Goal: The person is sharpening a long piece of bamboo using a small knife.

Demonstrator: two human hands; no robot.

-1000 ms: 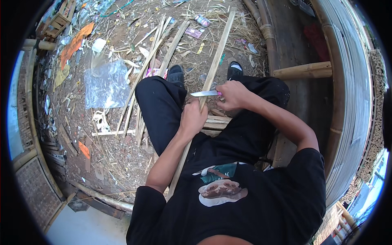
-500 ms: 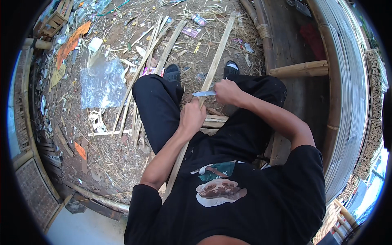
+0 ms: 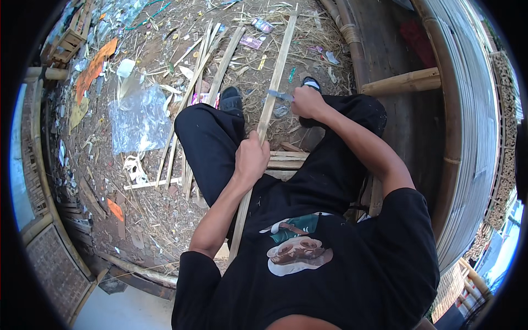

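A long, narrow bamboo strip runs from beside my torso, between my knees, out over the ground ahead. My left hand is closed around it near my lap. My right hand grips a knife, its handle hidden in the fist. The blade points left and lies across the strip, farther out than my left hand. The blade looks slightly blurred, and I cannot tell how deep its edge sits in the wood.
Several more strips lie on the littered ground left of my legs, near a clear plastic sheet. Beneath me are wooden slats. A bamboo pole and pale stacked strips stand at the right.
My right hand and the knife have moved away from me along the strip, leaving a wider gap to my left hand. The strip's far end has swung somewhat left.
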